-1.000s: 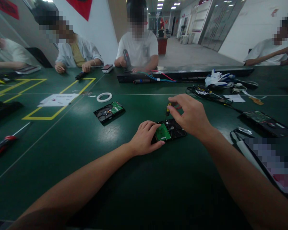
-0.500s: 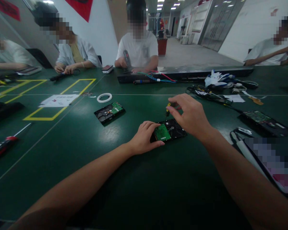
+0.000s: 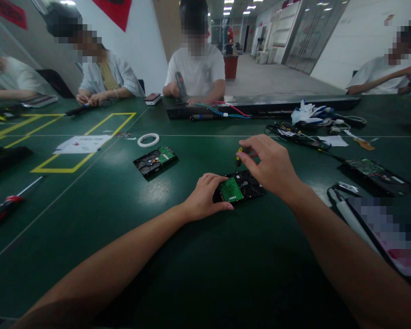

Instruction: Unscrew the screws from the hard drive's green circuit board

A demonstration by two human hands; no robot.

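A hard drive (image 3: 248,183) lies on the green table in front of me, its green circuit board facing up. My left hand (image 3: 203,197) grips its left end, thumb on the near edge and fingers on the far side. Between the thumb and fingers of my right hand (image 3: 269,164) is a small screwdriver (image 3: 239,157) with a yellow and dark handle. It stands nearly upright, with its tip down at the drive's far edge. The exact contact of the tip is too small to make out.
A second hard drive (image 3: 155,162) and a white ring (image 3: 148,140) lie to the left. A red-and-black screwdriver (image 3: 3,210) is further left. Right are another drive (image 3: 376,176), cables (image 3: 297,135) and gloves (image 3: 308,113). Across the table a person (image 3: 195,68) holds a power tool.
The view has shifted very slightly. Both hands, the hard drive and the small screwdriver keep almost the same places.
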